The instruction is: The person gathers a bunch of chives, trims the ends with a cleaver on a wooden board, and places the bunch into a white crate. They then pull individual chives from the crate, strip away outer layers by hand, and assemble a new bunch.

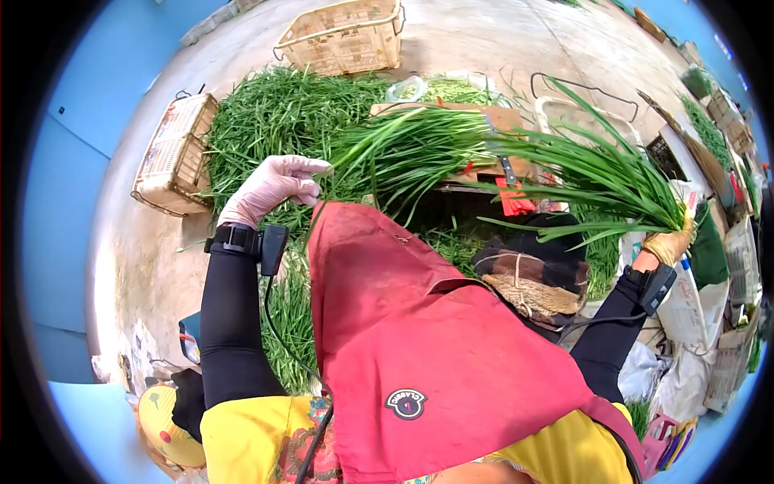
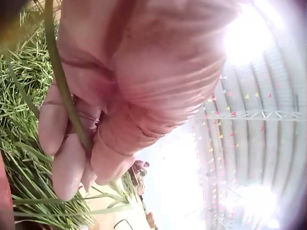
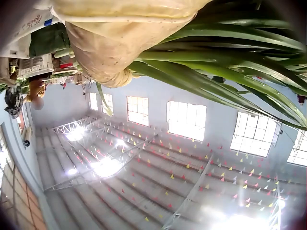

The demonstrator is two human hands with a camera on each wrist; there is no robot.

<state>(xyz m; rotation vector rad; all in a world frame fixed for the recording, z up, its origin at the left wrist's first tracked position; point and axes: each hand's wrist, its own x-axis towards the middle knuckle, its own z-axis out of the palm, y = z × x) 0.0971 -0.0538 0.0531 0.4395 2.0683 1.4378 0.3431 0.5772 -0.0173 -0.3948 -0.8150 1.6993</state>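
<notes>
Long green leafy stalks [image 1: 592,181] fan out leftward from my gloved right hand [image 1: 671,240], which grips them at one end. In the right wrist view the yellowish glove [image 3: 115,43] is curled round the bundle [image 3: 230,62]. My left hand [image 1: 270,187], in a pale pink glove, is raised at the left above the heap of greens [image 1: 274,121]; in the left wrist view its thumb and fingers [image 2: 112,153] pinch a thin green stalk [image 2: 62,81]. Between the hands another bundle [image 1: 435,141] lies on a wooden board [image 1: 508,121], beside a knife [image 1: 508,169].
Plastic crates stand at the back [image 1: 347,40] and left [image 1: 173,157]. Red ties [image 1: 513,198] hang at the board's front edge. A white basket [image 1: 584,117] stands right of the board, and a cloth-covered pile [image 1: 532,278] lies below it. More crates and sacks line the right side.
</notes>
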